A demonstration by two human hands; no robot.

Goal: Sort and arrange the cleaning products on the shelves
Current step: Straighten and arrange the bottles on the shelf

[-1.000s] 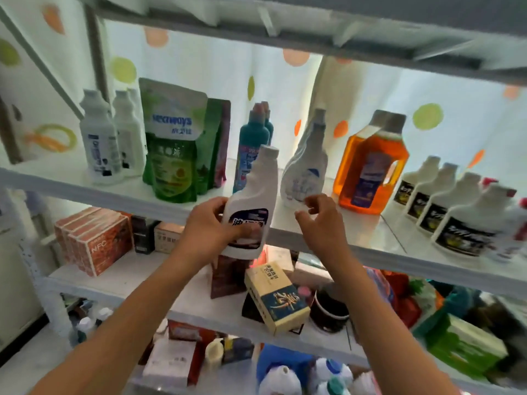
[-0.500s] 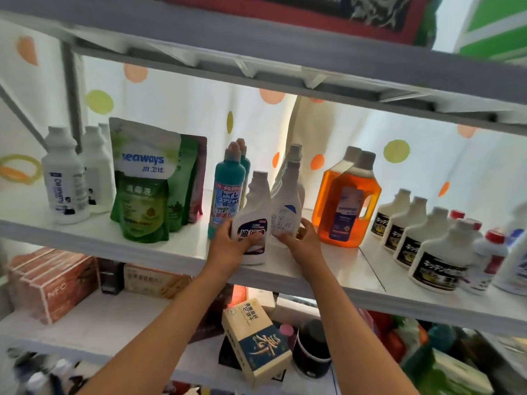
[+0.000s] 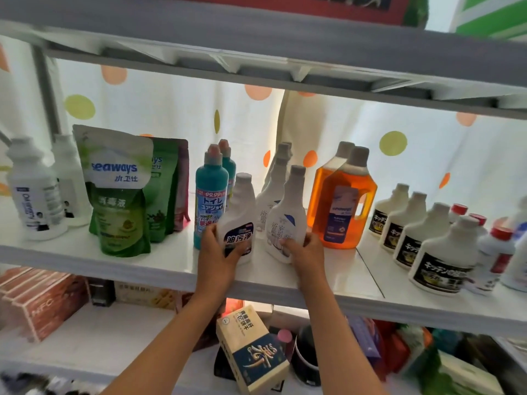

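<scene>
A white bottle with a dark blue label (image 3: 239,220) stands upright on the white middle shelf (image 3: 171,266). My left hand (image 3: 218,258) grips its lower part from the left. Beside it stands a second white bottle with a pale label (image 3: 286,220), and my right hand (image 3: 306,252) holds its base from the right. More white bottles of the same shape (image 3: 273,183) stand behind it.
Left of my hands stand teal bottles (image 3: 211,195), green refill pouches (image 3: 118,195) and white bottles (image 3: 34,192). To the right are orange jugs (image 3: 342,203) and a row of white bottles with black labels (image 3: 439,252). Boxes (image 3: 252,352) fill the shelf below.
The blue-label bottle went from held below the shelf edge to standing on the shelf. My right hand moved from empty air onto the neighbouring white bottle. The view tilted upward.
</scene>
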